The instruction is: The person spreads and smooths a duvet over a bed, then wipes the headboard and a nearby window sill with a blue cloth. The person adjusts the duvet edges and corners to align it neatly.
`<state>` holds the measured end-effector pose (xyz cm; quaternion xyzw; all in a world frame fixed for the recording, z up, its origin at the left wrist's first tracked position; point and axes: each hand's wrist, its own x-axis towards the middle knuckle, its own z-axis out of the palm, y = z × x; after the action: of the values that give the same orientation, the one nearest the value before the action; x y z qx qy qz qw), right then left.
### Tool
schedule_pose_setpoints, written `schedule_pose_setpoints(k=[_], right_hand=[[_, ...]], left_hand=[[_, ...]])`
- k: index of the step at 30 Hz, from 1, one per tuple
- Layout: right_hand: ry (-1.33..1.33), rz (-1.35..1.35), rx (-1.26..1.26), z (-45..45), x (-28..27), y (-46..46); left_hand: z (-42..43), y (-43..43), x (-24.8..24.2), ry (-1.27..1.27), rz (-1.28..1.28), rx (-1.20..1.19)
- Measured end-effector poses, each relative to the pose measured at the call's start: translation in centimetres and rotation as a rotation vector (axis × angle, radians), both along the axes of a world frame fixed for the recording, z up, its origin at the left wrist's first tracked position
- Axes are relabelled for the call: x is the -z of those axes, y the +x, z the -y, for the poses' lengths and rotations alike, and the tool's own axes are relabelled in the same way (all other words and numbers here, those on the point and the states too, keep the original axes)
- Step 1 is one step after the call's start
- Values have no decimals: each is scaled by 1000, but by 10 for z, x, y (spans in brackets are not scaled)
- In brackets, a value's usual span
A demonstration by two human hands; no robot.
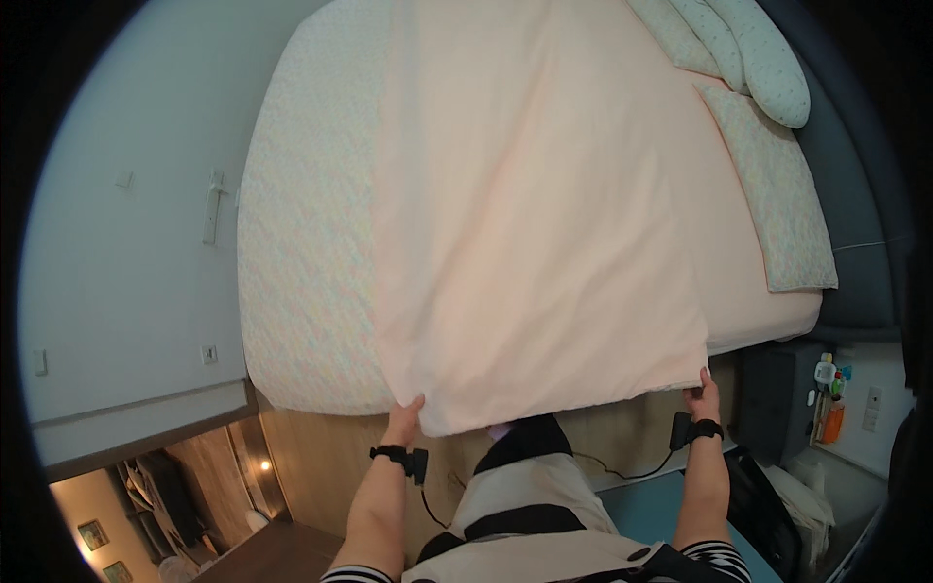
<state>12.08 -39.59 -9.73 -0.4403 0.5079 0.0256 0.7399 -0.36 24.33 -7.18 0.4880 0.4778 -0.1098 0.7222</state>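
Note:
A pale pink quilt lies spread across the bed, with soft creases running through its middle. My left hand grips its near edge close to the left corner. At the near right corner my right hand holds the same edge, thumb on top. Between the hands, the edge hangs at the bedside in front of my legs. To the left, a pastel-patterned cover shows on the bed. A pink sheet is bare at the right, beside a patterned pillow.
More pillows lean on the dark headboard. A grey nightstand stands near right, with bottles beyond it. Left are a white wall and a doorway to another room. Cables hang from both wrist devices.

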Motion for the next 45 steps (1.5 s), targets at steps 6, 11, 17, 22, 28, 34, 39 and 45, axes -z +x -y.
schedule_pose_setpoints(k=[6,11,17,22,28,34,39,45], right_hand=[[-232,-25,150,46,-1,-9],[-18,37,148,43,11,-8],[3,-24,179,41,-3,-25],[-31,40,-125,27,-8,-9],[-139,-64,35,-13,-16,20],[-242,34,324,-1,-27,-1],[-120,202,265,17,-19,-15],[-327,-274,242,13,1,-8]], left_hand=[[-1,4,1,54,-2,182],[-3,-8,22,-32,-97,-84],[-23,-25,65,-326,-6,-671],[-21,-31,62,-270,127,-513],[10,-18,11,-180,-67,-169],[35,9,-3,-23,28,-110],[29,8,-10,149,100,-106],[37,5,5,295,-116,24]])
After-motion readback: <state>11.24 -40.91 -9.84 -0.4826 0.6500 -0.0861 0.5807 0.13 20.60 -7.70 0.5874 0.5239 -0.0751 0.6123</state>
